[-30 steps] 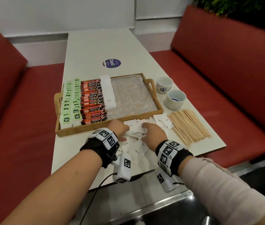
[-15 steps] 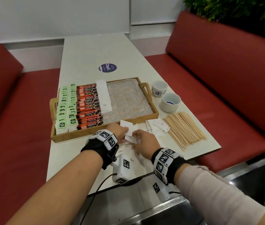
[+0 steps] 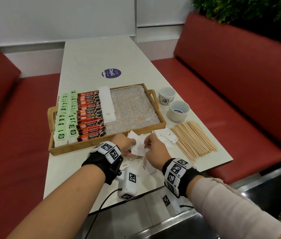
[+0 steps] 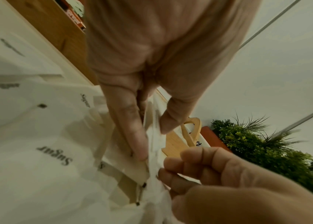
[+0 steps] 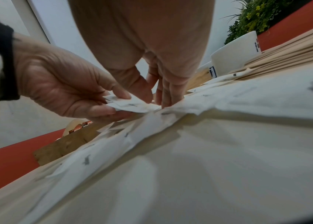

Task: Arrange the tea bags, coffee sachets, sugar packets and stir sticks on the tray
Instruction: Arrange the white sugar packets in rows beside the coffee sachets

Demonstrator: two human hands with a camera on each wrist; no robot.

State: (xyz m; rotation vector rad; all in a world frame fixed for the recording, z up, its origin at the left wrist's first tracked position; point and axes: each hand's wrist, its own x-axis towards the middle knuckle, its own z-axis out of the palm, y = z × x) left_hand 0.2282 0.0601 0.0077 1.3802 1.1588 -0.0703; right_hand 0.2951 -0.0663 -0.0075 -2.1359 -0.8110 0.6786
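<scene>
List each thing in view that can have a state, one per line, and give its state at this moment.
Tray: part filled, right half bare.
Tea bags: lined up in tray.
Coffee sachets: lined up in tray.
Sugar packets in tray: one neat row.
Loose sugar packets: scattered on table.
Stir sticks: heaped on table, outside tray.
Cups: upright, outside tray.
Left hand: pinching sugar packets.
Right hand: pinching a sugar packet.

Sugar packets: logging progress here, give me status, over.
Both hands gathering loose sugar packets on the table, left hand pinching some. One sugar row in tray. Stir sticks outside it. Nothing blocking.
</scene>
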